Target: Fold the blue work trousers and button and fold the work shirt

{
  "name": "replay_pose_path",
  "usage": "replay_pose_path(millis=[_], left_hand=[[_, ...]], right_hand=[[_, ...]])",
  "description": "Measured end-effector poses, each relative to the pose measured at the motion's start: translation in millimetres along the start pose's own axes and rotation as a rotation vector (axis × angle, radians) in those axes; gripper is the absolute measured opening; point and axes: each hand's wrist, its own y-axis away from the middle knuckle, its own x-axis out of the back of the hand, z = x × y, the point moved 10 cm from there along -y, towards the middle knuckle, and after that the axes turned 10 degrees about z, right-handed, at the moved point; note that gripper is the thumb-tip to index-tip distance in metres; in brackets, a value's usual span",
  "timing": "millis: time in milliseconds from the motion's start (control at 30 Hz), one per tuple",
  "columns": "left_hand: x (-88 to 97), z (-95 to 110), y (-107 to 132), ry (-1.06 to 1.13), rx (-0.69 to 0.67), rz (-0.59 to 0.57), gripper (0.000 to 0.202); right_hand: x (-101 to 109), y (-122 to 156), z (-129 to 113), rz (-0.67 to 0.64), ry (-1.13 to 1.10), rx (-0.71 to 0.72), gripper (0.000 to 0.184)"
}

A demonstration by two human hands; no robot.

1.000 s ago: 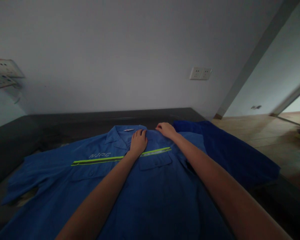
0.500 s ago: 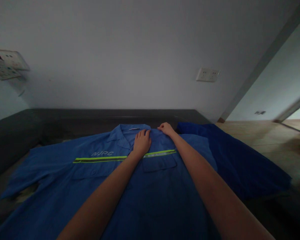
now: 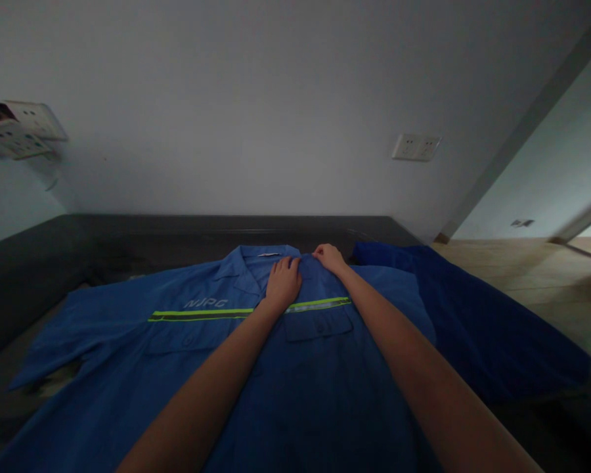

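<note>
A blue work shirt (image 3: 187, 368) with a yellow-green reflective stripe (image 3: 199, 315) lies spread face up on a dark table (image 3: 128, 240). My left hand (image 3: 283, 282) rests flat on the shirt's chest just below the collar, fingers stretched out. My right hand (image 3: 329, 257) sits at the right side of the collar, fingers curled onto the fabric; whether it pinches the cloth I cannot make out. The shirt's right sleeve (image 3: 473, 315) hangs over the table's right edge.
A white wall stands behind the table with a double socket (image 3: 416, 147) at the right. A white box-like fixture (image 3: 14, 128) juts out at the far left. Light floor tiles (image 3: 546, 282) lie to the right of the table.
Both hands stay at the collar area with hardly any motion. The view has shifted slightly, so the shirt and socket sit a little further right in the picture.
</note>
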Motion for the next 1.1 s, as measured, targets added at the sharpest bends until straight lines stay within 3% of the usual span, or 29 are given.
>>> replay_pose_path(millis=[167,300,467,567,700,833,967,1100], left_hand=[[-5.6,-1,0,-0.002,-0.006,-0.024,0.039],[-10.0,1,0,0.007,-0.029,-0.042,0.039],[-6.8,7,-1,0.017,-0.059,-0.045,0.038],[-6.6,8,-1,0.027,-0.077,-0.052,0.039],[-10.7,8,-1,0.031,-0.088,-0.061,0.041],[-14.6,6,0,0.02,-0.086,-0.076,0.043],[-14.1,8,1,0.013,-0.107,-0.092,0.043],[-14.1,12,5,0.001,-0.149,-0.112,0.046]], right_hand=[[22,13,-14,0.121,0.107,0.058,0.015],[33,18,-44,0.161,0.124,0.15,0.022],[19,15,-102,0.082,0.089,0.346,0.026],[5,10,-120,0.012,0.086,0.418,0.024],[-5,-6,-108,-0.011,0.09,0.364,0.023],[1,-23,-87,0.024,0.057,0.29,0.035],[33,-24,-65,0.094,0.024,0.282,0.041],[76,9,-33,0.124,0.036,0.279,0.032]])
